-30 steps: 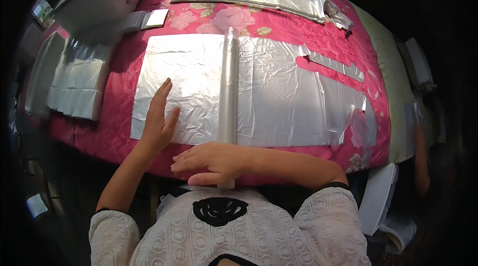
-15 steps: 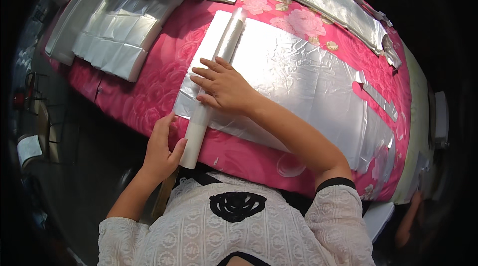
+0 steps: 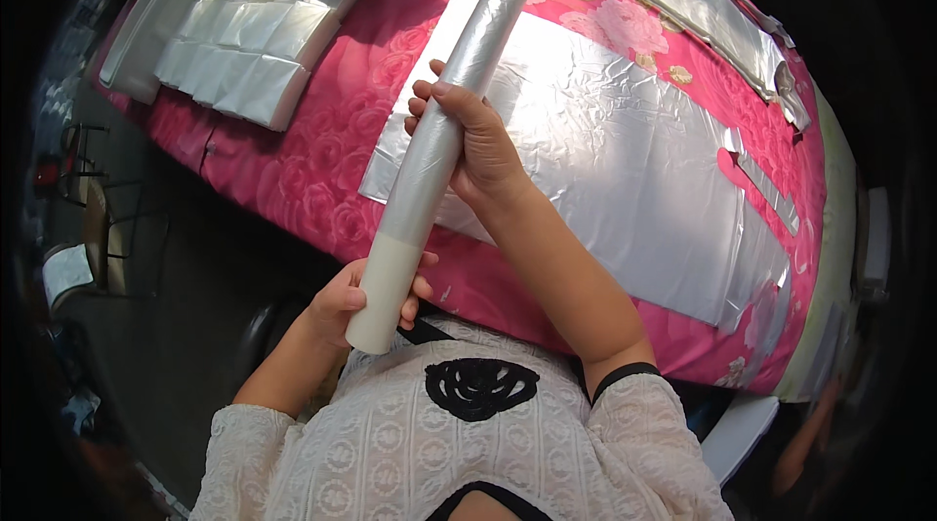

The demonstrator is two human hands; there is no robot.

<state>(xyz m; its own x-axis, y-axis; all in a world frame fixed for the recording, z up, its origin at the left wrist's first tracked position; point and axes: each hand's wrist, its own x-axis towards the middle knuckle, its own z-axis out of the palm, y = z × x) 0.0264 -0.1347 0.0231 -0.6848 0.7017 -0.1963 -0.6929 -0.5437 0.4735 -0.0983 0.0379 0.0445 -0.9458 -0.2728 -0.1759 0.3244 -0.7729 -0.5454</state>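
A long tube wound with clear plastic film, a plastic film roll point(image 3: 418, 173), is held up slantwise above the table by both my hands. My right hand point(image 3: 475, 136) wraps round its upper half, the thumb across the front and fingertips showing at the far side. Around the whitish lower end closes my left hand point(image 3: 366, 295), its fingertips coming out on the right of the roll. Beneath the roll lies a flat stack of shiny clear plastic sheets point(image 3: 625, 170), its left edge partly hidden by the roll and my right hand.
Folded plastic packets point(image 3: 239, 82) stand in rows at the left, beside a white tray point(image 3: 161, 23). Another pile of plastic sheets point(image 3: 673, 4) lies along the far side. A pink flowered cloth point(image 3: 322, 150) covers the table. At lower right another person's arm point(image 3: 810, 438) shows.
Both hands have closed round the film roll and lifted it off the plastic sheets. Earlier my right hand lay flat on it and my left hand was beside its lower end.
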